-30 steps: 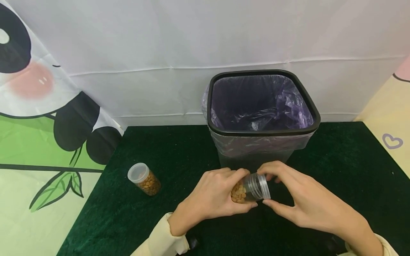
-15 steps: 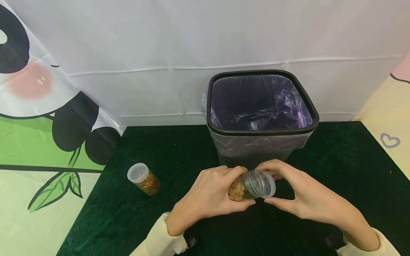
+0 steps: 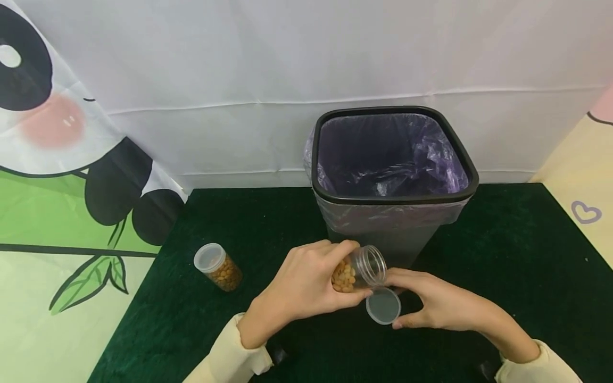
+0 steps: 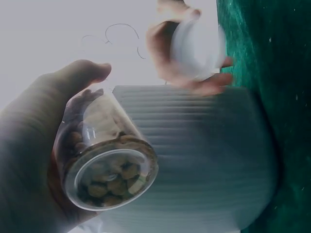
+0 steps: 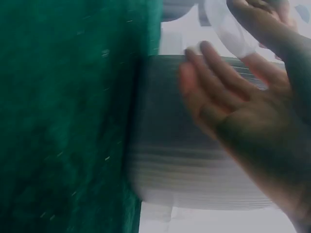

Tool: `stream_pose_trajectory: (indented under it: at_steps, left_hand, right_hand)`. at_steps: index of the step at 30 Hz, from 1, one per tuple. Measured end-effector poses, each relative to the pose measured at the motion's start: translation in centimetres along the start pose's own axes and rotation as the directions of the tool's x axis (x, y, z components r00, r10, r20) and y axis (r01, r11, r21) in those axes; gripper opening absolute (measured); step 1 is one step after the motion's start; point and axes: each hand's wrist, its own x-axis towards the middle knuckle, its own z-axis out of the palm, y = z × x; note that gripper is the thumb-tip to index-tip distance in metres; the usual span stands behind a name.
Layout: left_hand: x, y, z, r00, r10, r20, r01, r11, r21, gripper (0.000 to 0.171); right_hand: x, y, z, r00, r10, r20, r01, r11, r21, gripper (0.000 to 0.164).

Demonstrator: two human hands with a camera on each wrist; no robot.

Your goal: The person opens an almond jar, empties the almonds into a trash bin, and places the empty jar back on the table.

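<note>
My left hand (image 3: pixel 306 282) grips a clear plastic jar (image 3: pixel 366 266), tilted with its threaded mouth to the right and up. Tan nuts or beans (image 4: pixel 114 184) lie at its bottom end; their exact kind I cannot tell. Just right of the jar, my right hand (image 3: pixel 431 300) pinches a round translucent lid (image 3: pixel 383 306) between thumb and fingers, apart from the open mouth. In the right wrist view the lid (image 5: pixel 231 29) is blurred, and the hand's other fingers are stretched out. A second jar (image 3: pixel 218 267), lidded and part filled with brown pieces, stands to the left.
A grey bin (image 3: pixel 378 242) with a black rim and a purple bag liner (image 3: pixel 383 149) stands right behind the hands. Dark green cloth (image 3: pixel 258 218) covers the table. White fabric (image 3: pixel 249 64) hangs behind, with printed cartoon panels at both sides.
The lid has come off the jar's mouth and moved down with my right hand. My left hand has shifted slightly left and up with the jar.
</note>
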Motion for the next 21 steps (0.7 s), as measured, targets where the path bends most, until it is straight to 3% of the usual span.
stream_pose_trajectory:
  at_steps: [8,15,21]
  left_hand:
    - [0.6,-0.3,-2.5,1.0,-0.013,0.0,0.013,0.997,0.081,0.066]
    - [1.3,-0.4,-5.2,1.0,0.015,-0.017,-0.012,0.99,0.143,0.066]
    - [2.2,-0.4,-7.1,0.999,0.041,-0.022,-0.037,0.982,0.183,0.072]
  right_hand:
    - [-0.8,1.4,1.5,0.991,0.071,0.111,-0.051,0.984,-0.169,0.059]
    - [-1.1,1.7,2.2,0.995,0.041,0.087,-0.015,0.96,-0.281,0.063]
    - [-1.2,1.6,2.3,0.991,0.072,0.111,-0.033,0.947,-0.32,0.066]
